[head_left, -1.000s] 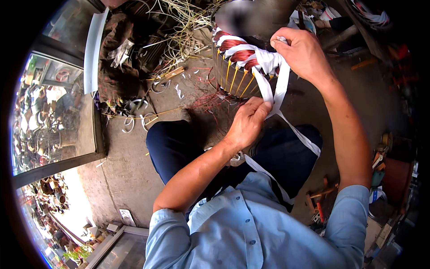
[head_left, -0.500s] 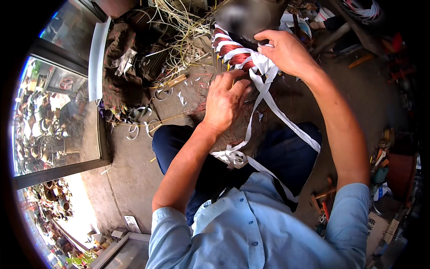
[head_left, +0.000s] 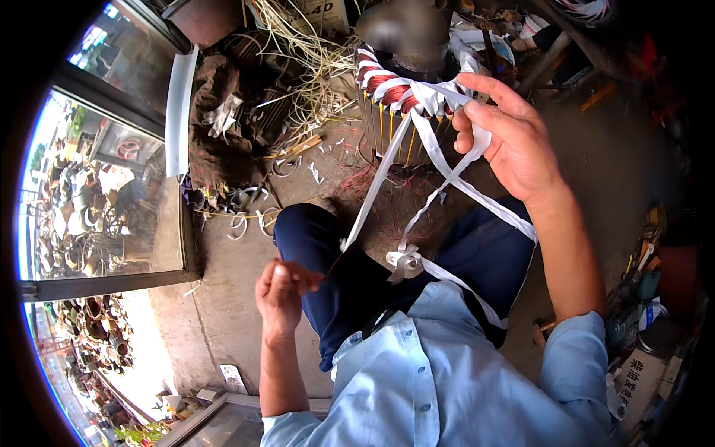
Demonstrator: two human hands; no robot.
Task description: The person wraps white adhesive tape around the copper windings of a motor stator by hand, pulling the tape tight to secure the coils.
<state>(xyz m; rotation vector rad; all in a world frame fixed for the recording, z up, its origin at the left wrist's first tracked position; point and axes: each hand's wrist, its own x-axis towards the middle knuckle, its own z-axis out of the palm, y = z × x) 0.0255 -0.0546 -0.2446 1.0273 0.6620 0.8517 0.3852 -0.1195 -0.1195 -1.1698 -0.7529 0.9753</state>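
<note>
A motor stator stands upright in front of me, its red copper coil ends partly wrapped in white cloth tape. My right hand is at the stator's right side, with a stretch of the tape pinched between thumb and index finger. Low on the left, beside my knee, my left hand is closed in a pinch. From it a thin, dark, wire-like piece runs to the end of a taut tape strand coming off the coil. A bundle of tape hangs near my lap.
Loose pale sleeving and a dark cloth heap lie at the far left. A glazed frame stands on the left. Tools and boxes crowd the right side. Scraps of wire and tape litter the floor around the stator.
My left hand has moved from below the coil down and left, drawing a tape strand out straight. My right hand has shifted slightly right and down and now pinches a loop of tape.
</note>
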